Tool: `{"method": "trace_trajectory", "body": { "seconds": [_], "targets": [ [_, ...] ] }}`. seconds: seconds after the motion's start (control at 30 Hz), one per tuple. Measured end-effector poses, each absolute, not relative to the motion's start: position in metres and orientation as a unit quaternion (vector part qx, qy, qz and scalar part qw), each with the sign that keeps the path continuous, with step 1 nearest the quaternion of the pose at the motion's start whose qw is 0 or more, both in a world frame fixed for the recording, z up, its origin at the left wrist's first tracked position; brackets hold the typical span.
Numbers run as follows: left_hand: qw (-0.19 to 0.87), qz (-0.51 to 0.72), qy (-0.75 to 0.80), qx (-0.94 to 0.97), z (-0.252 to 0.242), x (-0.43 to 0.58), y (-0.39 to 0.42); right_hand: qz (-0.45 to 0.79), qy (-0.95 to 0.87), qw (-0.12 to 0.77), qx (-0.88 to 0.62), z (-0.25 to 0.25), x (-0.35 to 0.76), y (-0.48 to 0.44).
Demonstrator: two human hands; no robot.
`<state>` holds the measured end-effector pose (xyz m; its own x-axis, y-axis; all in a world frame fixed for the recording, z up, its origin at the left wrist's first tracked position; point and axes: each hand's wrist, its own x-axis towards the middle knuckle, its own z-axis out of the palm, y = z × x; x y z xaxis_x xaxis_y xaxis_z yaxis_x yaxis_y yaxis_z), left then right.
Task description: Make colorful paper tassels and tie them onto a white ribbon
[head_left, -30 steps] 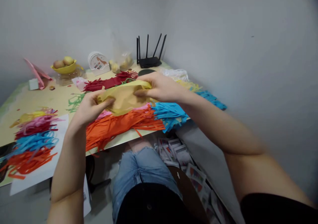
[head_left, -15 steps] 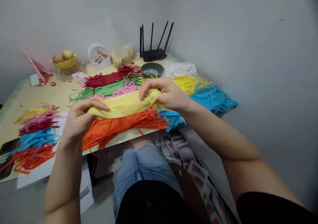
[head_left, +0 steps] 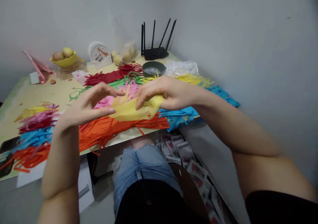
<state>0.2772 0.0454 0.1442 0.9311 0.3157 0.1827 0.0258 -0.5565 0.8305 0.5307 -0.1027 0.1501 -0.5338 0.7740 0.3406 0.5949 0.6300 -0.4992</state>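
A yellow tissue paper piece [head_left: 129,111] hangs in front of me above the table, with thin strips standing up from its upper edge. My right hand [head_left: 169,91] is closed on its right part, fingers curled over the front. By the left end is my left hand [head_left: 86,105], thumb and fingers apart; its thumb tip is at the paper's edge, and whether it touches I cannot tell. Beneath lies fringed orange tissue paper [head_left: 104,129]. Behind are pink fringe [head_left: 105,101], green fringe [head_left: 118,83] and dark red fringe [head_left: 106,77].
Blue fringe [head_left: 181,114] and white strips [head_left: 182,67] lie to the right. Around the back stand a dark green bowl [head_left: 154,68], a black router [head_left: 156,53] and a yellow fruit bowl [head_left: 64,62]. Mixed coloured tassels [head_left: 37,134] lie at left, beside a phone [head_left: 8,144].
My left hand has let go of the paper's left end and opened. The yellow paper, stretched between both hands before, is now bunched towards my right hand.
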Motion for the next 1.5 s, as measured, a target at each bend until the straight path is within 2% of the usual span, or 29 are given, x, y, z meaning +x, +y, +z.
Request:
{"method": "trace_trajectory", "body": {
  "seconds": [0.17, 0.3, 0.4, 0.47, 0.6, 0.77, 1.0, 1.27, 1.4, 1.5],
  "targets": [
    [0.433, 0.017, 0.128, 0.892, 0.136, 0.303, 0.030, 0.162, -0.867, 0.247, -0.402, 0.155, 0.544, -0.107],
    [0.365, 0.031, 0.212, 0.906, 0.135, 0.300, 0.028, 0.183, -0.847, 0.233, -0.442, 0.161, 0.566, -0.112],
    [0.295, 0.046, 0.248, 0.922, 0.136, 0.303, 0.024, 0.144, -0.823, 0.266, -0.481, 0.158, 0.554, -0.108],
    [0.287, 0.047, 0.251, 0.923, 0.137, 0.306, 0.021, 0.112, -0.816, 0.263, -0.502, 0.150, 0.536, -0.101],
    [0.311, 0.056, 0.258, 0.913, 0.136, 0.298, 0.019, 0.099, -0.787, 0.240, -0.559, 0.129, 0.512, -0.089],
    [0.345, 0.105, 0.234, 0.903, 0.130, 0.283, 0.024, 0.149, -0.749, 0.311, -0.566, 0.120, 0.517, -0.089],
    [0.420, 0.193, 0.239, 0.854, 0.119, 0.276, 0.019, 0.216, -0.727, 0.365, -0.540, 0.111, 0.519, -0.092],
    [0.567, 0.325, 0.260, 0.711, 0.088, 0.265, 0.007, 0.295, -0.636, 0.548, -0.456, 0.080, 0.509, -0.103],
    [0.540, 0.350, 0.234, 0.728, 0.085, 0.260, 0.005, 0.358, -0.612, 0.562, -0.425, 0.072, 0.509, -0.105],
    [0.518, 0.355, 0.226, 0.745, 0.088, 0.258, 0.004, 0.362, -0.624, 0.550, -0.421, 0.072, 0.512, -0.106]
  ]
}}
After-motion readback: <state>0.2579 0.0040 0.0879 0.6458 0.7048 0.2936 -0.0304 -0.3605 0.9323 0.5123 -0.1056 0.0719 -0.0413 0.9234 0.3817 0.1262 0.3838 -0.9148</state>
